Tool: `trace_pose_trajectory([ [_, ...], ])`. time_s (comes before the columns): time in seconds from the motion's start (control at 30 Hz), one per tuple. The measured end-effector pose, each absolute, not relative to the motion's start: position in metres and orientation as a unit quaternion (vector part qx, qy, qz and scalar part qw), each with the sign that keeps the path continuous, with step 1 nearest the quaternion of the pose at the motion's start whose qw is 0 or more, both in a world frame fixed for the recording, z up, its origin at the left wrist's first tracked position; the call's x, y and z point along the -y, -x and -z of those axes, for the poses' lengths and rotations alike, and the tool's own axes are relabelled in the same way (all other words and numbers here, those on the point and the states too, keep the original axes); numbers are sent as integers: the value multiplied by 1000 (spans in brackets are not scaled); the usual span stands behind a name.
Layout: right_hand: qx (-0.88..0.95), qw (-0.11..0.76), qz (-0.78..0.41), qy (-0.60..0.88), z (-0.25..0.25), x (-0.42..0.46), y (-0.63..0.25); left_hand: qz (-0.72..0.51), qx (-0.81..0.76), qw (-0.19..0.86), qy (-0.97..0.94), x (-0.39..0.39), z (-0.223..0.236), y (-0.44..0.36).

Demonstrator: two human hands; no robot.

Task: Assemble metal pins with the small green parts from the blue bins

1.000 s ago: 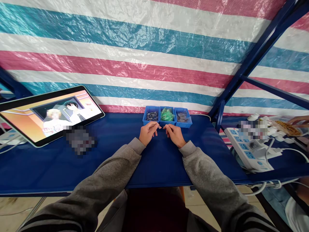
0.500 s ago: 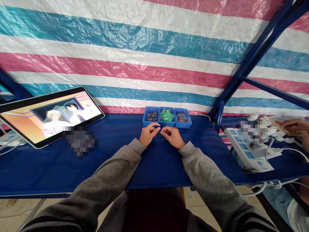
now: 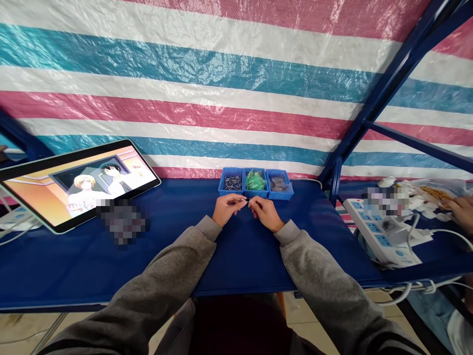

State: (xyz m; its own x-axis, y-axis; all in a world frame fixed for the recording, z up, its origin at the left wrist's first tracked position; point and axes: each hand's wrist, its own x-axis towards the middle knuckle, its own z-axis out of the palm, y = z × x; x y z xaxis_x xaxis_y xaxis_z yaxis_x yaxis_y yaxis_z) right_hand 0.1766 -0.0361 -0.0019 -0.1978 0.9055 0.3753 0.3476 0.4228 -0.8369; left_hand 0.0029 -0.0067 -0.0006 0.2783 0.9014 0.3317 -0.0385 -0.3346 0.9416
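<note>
My left hand [image 3: 226,208] and my right hand [image 3: 264,213] meet over the blue table [image 3: 177,246], fingertips pinched together on a thin small part [image 3: 245,201] held between them. Just beyond them stand three small blue bins: the left bin [image 3: 231,181] holds dark metal pins, the middle bin [image 3: 255,181] holds green pieces, the right bin [image 3: 280,183] holds grey pieces. Both forearms wear grey sleeves.
A tablet [image 3: 76,182] showing a cartoon leans at the left. A white power strip [image 3: 380,229] with cables lies on the neighbouring table at the right, where another person's hand [image 3: 460,211] rests by a bag of snacks. A striped tarp hangs behind, with a blue metal frame [image 3: 364,123].
My fingertips have closed the gap and now meet on the small part. The view has tipped slightly down. The other person's hand at the right has shifted lower.
</note>
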Motion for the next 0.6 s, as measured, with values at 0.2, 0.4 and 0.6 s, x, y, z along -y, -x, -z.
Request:
trace_pose_trajectory([
  [0.2, 685, 470, -285, 477, 1, 35, -178, -519, -306, 499, -623, 6, -1, -3],
  [0.4, 665, 496, -262, 492, 0, 35, -179, -485, -340, 425, -684, 8, 1, 0],
  [0.6, 668, 498, -256, 490, 0, 35, -179, -471, -352, 374, -717, 8, 3, -1],
])
